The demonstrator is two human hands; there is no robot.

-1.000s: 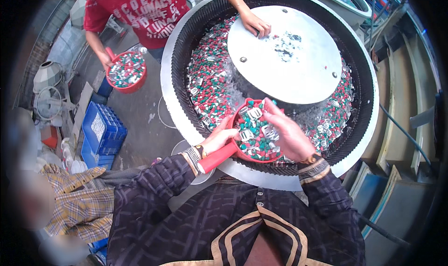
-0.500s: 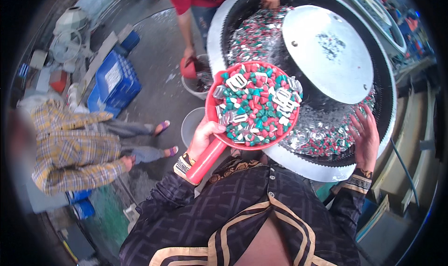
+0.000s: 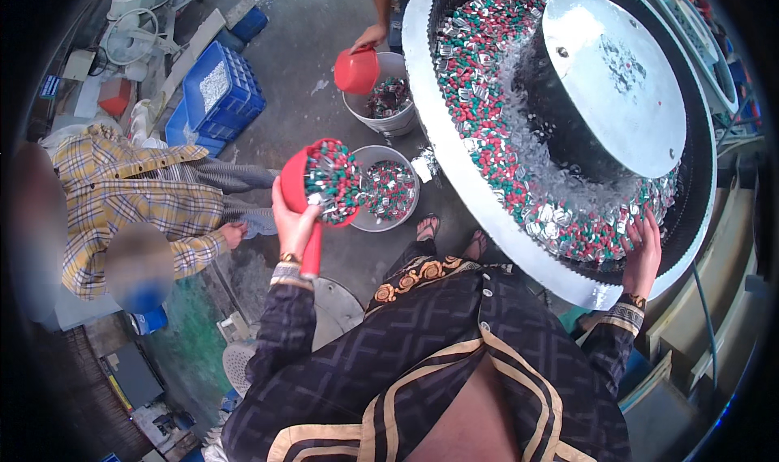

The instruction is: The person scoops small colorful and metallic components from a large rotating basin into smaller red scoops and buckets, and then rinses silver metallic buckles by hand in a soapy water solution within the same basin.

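Observation:
My left hand (image 3: 292,223) is closed around a red plastic dipper (image 3: 293,178) where its handle meets the bowl. Tipped to the right, the dipper spills small red, green and white pieces (image 3: 331,178) into a pale bucket (image 3: 416,184) on the floor, which holds more of them. My right hand (image 3: 643,255) has its fingers stretched out and apart at the near inner side of a large round metal vat (image 3: 475,206). Its fingertips meet the wet layer of coloured and clear pieces (image 3: 560,228); whether they press into it is unclear.
A domed metal cover (image 3: 608,97) sits in the vat's middle. Beyond my bucket, another person's hand (image 3: 372,37) holds a red dipper (image 3: 357,70) over a second bucket (image 3: 381,124). A person in a checked shirt (image 3: 138,210) stands left, near blue crates (image 3: 235,101).
My left hand has swung the full dipper left, away from the vat, and tilted it over the bucket. My right hand stays at the vat. The other person's dipper has risen from its bucket.

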